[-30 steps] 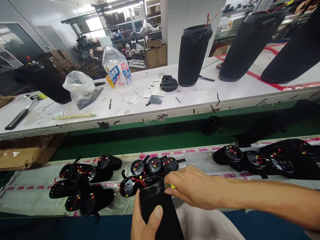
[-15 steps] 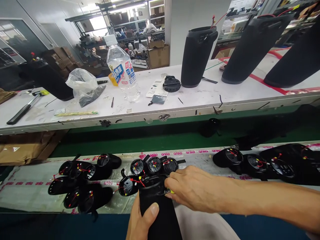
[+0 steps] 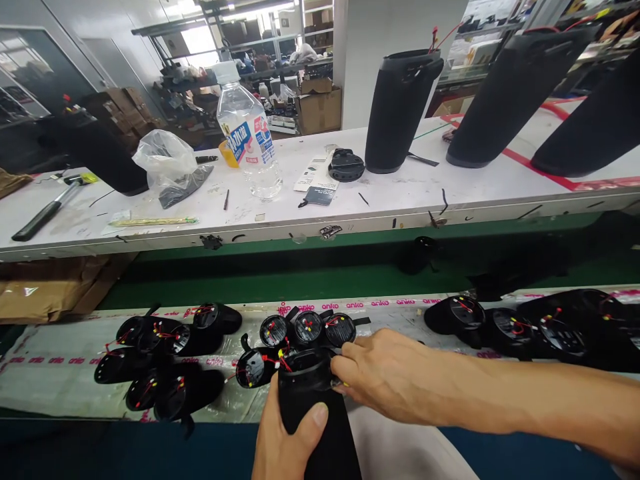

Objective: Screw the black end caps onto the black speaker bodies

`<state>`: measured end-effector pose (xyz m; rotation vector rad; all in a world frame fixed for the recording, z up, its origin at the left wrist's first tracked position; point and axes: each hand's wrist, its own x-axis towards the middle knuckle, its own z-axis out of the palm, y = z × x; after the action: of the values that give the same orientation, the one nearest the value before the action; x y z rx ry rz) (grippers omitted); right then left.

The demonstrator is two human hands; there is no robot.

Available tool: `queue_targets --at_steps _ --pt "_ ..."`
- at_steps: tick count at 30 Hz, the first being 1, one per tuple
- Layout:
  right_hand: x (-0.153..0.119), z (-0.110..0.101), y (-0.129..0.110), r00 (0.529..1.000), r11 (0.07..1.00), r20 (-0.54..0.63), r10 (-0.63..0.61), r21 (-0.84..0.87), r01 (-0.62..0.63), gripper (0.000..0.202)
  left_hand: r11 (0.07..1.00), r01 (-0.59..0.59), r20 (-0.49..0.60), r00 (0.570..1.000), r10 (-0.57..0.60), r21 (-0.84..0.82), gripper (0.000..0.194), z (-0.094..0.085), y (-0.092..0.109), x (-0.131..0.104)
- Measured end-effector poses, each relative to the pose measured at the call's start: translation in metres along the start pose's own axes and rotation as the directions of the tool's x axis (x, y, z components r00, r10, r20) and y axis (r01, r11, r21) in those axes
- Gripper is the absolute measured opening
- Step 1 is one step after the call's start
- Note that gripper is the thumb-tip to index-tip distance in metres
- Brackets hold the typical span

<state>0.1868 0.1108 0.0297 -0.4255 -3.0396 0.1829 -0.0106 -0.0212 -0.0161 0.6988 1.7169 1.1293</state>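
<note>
A black cylinder [image 3: 325, 427] with an open top end and red and yellow wires stands tilted at the bottom centre. My left hand [image 3: 295, 437] is wrapped round its side, thumb across the front. At the right of its rim, my right hand [image 3: 373, 373] is closed, fingers pinched on something mostly hidden; a small yellow bit shows beneath them. Just behind are several black round-ended cylinders [image 3: 309, 328] with wires, lying on the lower surface.
More black cylinders lie at left [image 3: 173, 400] and right [image 3: 510, 327] on the plastic-covered surface [image 3: 50, 393]. The raised white shelf [image 3: 200, 207] holds a bottle [image 3: 250, 143], a plastic bag [image 3: 167, 167], a hammer [image 3: 47, 210] and upright black cylinders [image 3: 403, 113].
The held cylinder's top has tipped slightly, showing more of its rim. My left thumb has shifted a little to the right. My right hand stays at the rim.
</note>
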Motion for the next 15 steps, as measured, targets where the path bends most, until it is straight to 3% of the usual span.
queue_targets --at_steps 7,10,13,15 --pt "0.001 0.005 0.004 0.999 0.999 0.029 -0.023 0.046 0.022 0.017 0.987 0.022 -0.097 0.995 -0.007 0.158 0.090 -0.004 -0.007 0.001" --pt "0.002 0.006 0.009 0.999 0.986 0.037 -0.015 0.169 0.008 0.020 0.996 0.008 -0.132 0.991 0.004 0.088 0.090 -0.004 -0.011 0.003" --pt "0.003 0.003 0.010 0.994 0.943 0.037 0.102 0.316 -0.108 0.023 1.000 0.017 -0.084 0.996 -0.018 -0.010 0.086 0.000 -0.010 0.003" --pt "0.002 0.002 0.008 0.989 0.934 0.027 0.145 0.327 -0.146 0.023 0.999 0.030 -0.058 0.998 -0.031 -0.017 0.085 0.003 -0.006 0.002"
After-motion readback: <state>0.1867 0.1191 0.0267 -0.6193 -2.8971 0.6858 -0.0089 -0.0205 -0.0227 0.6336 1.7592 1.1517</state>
